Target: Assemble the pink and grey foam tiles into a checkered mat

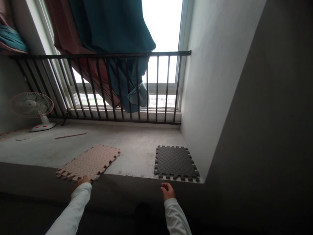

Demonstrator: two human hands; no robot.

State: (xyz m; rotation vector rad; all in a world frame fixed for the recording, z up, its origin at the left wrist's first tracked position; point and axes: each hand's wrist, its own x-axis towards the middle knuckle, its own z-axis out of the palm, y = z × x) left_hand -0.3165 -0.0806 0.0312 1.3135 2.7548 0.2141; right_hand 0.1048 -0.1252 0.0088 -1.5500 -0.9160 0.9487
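A beige interlocking foam mat (91, 161) lies at an angle on the window ledge, its near corner jutting past the front edge. My left hand (83, 181) grips that near edge, with some of the fingers hidden by the mat. To the right, a black foam mat (174, 161) of the same jigsaw-edged kind rests flat on the ledge close to the side wall. Just below and in front of it is my right hand (168, 191), its fingers loosely curved, thumb apart, holding nothing and not touching the black mat.
A black metal railing (127, 89) runs along the back of the ledge (137, 140) before the window. Blue and pink curtains (114, 29) hang over it. On the left stand a fan (31, 106) and a thin brown stick (70, 135) lying flat. A wall (207, 81) bounds the right side.
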